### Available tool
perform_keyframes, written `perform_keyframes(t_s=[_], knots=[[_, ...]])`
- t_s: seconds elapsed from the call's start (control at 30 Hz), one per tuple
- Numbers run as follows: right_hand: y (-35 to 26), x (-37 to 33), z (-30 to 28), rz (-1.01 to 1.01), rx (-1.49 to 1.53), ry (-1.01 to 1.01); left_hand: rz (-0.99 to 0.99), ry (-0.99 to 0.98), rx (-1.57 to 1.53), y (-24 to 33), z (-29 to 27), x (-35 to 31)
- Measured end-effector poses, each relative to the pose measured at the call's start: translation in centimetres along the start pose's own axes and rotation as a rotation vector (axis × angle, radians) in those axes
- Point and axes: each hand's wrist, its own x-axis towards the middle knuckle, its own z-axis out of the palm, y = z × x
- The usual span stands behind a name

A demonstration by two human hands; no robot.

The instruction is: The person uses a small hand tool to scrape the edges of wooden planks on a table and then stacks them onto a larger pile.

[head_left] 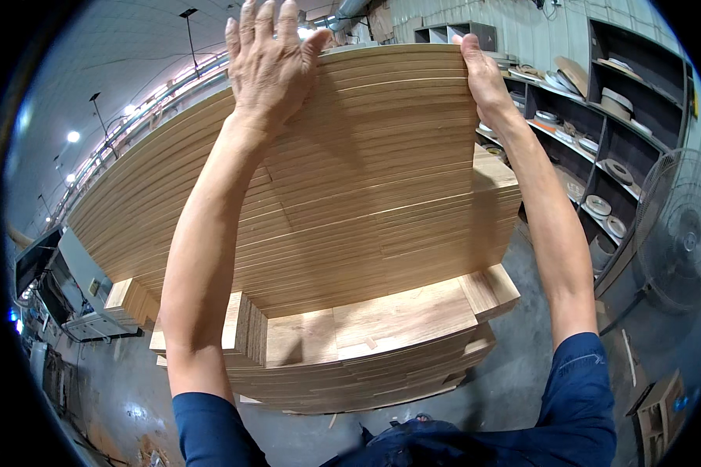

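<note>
A tall stack of wood-grain boards (389,117) rises in front of me, its many thin edges facing me. My left hand (269,74) lies against the upper front edges of this stack, fingers stretched upward and spread, thumb pointing right. At the stack's upper right corner, my right hand (487,78) rests along the end of the boards with the thumb up. Most of its other fingers are hidden behind the hand and the corner. Below, shorter wooden blocks (245,331) sit on a lower layer of panels (397,319) that juts toward me.
Dark shelves (592,117) with rolls of edging tape stand at the right, and a large fan (681,226) is beside them. A grey machine (93,288) is at the far left. A small wooden frame (662,416) sits on the floor at the lower right.
</note>
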Motion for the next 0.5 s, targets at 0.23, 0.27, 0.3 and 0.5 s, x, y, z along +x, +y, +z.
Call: perform_keyframes(t_s=[0.23,0.27,0.3,0.5], knots=[[0.4,-0.5,1.2,-0.102,-0.028,0.080,0.073,0.145,-0.106,3.0,-0.8,0.1],[0.8,-0.4,1.2,-0.146,-0.054,0.113,0.089,0.134,-0.098,3.6,-0.5,-0.6],[1.2,-0.2,1.1,-0.170,-0.098,0.130,0.087,0.125,-0.084,3.8,-0.6,-0.9],[2.4,1.0,0.2,-0.305,-0.329,0.278,0.132,0.177,-0.172,7.4,-1.8,-1.1]])
